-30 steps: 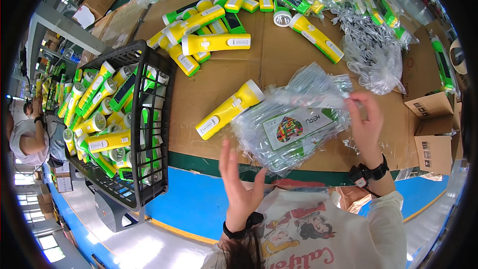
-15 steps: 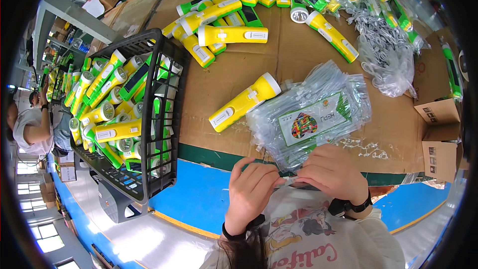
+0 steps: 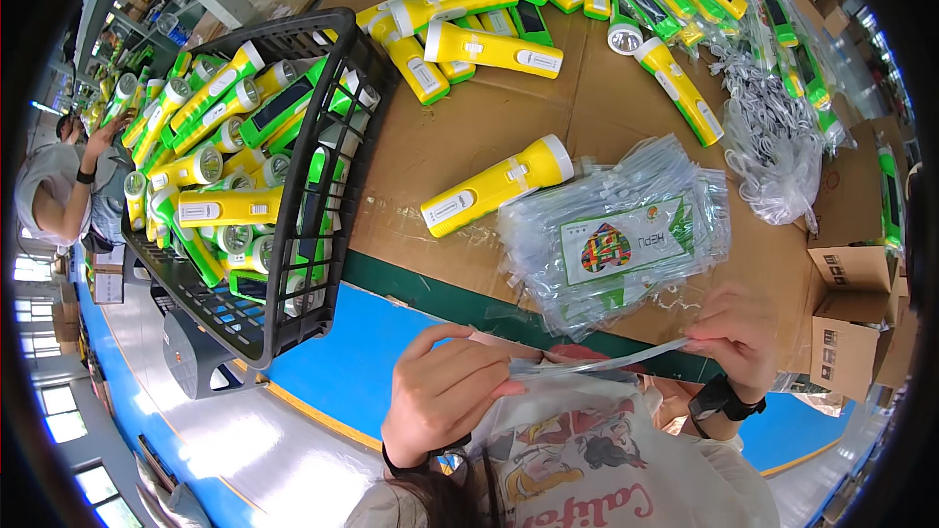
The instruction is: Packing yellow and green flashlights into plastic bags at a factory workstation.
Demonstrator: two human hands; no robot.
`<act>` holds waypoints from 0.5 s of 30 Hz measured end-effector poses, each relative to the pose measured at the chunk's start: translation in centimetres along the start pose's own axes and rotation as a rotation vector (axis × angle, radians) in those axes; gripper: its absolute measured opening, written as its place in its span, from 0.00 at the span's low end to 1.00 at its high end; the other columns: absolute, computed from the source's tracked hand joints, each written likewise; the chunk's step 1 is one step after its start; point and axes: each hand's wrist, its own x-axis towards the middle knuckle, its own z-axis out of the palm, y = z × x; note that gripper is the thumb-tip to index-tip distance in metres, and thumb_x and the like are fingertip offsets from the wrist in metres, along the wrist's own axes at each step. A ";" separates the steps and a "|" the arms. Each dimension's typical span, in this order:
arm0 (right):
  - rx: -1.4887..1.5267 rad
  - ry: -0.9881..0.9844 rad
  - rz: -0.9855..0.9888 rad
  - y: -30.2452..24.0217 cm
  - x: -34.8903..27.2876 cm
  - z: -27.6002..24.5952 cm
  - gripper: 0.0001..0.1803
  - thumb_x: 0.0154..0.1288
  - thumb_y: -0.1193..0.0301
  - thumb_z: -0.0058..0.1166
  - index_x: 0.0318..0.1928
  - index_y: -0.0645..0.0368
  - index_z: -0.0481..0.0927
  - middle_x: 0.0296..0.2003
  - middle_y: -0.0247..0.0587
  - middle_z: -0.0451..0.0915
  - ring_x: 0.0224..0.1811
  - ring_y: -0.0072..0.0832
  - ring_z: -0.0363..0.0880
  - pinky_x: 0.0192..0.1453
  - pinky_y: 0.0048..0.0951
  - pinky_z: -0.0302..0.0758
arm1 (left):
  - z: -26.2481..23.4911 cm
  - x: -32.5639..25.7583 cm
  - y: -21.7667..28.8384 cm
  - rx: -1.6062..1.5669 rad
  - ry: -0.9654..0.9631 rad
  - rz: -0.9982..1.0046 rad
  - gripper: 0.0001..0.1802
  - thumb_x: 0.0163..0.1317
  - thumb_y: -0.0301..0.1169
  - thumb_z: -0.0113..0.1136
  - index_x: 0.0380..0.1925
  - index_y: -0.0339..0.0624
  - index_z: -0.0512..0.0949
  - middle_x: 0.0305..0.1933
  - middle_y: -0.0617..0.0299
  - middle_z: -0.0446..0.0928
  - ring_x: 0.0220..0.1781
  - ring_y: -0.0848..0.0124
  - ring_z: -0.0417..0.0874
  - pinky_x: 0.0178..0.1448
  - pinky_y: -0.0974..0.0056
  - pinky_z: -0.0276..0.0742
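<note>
A clear plastic bag (image 3: 626,360) is stretched sideways between my hands, just in front of my shirt. My left hand (image 3: 440,396) is closed on one end of it. At the other end, the fingers of my right hand (image 3: 734,337), a little blurred, pinch its edge. Beyond the hands, a pile of clear bags with printed panels (image 3: 626,244) lies at the table's near edge. A yellow flashlight (image 3: 494,188) rests beside that pile on its left, its white-rimmed head close to the bags.
A black basket (image 3: 266,347) full of yellow and green flashlights stands at left. More flashlights (image 3: 494,47) lie heaped at the back of the cardboard-covered table (image 3: 597,103). Bundled grey cables (image 3: 768,127) and an open carton (image 3: 851,279) are at right. Another person (image 3: 59,191) works far left.
My hands have moved apart, the right going right and the left going left, pulling the bag out between them. The view has shifted somewhat.
</note>
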 end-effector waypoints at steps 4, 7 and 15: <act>0.095 0.084 0.116 0.4 -0.5 0.3 0.12 0.48 0.74 0.71 0.35 0.56 0.85 0.28 0.33 0.83 0.33 0.36 0.78 0.44 0.39 0.74 | 1.2 0.2 -0.7 -0.300 0.076 -0.120 0.08 0.51 0.29 0.72 0.29 0.39 0.84 0.35 0.58 0.85 0.36 0.65 0.85 0.47 0.60 0.78; -0.237 0.174 0.091 0.5 1.0 1.2 0.13 0.50 0.71 0.71 0.39 0.54 0.85 0.39 0.34 0.85 0.45 0.39 0.81 0.61 0.50 0.70 | 3.9 -0.1 -1.5 -0.531 0.140 -0.267 0.06 0.52 0.21 0.69 0.32 0.35 0.84 0.40 0.54 0.85 0.38 0.61 0.84 0.45 0.62 0.79; -0.400 0.111 -0.074 -2.4 4.4 8.1 0.18 0.56 0.70 0.67 0.48 0.50 0.82 0.57 0.36 0.80 0.62 0.39 0.76 0.70 0.55 0.62 | 6.2 -0.1 -1.6 -0.344 0.212 -0.255 0.10 0.53 0.14 0.64 0.36 0.30 0.82 0.44 0.50 0.83 0.40 0.56 0.84 0.42 0.61 0.80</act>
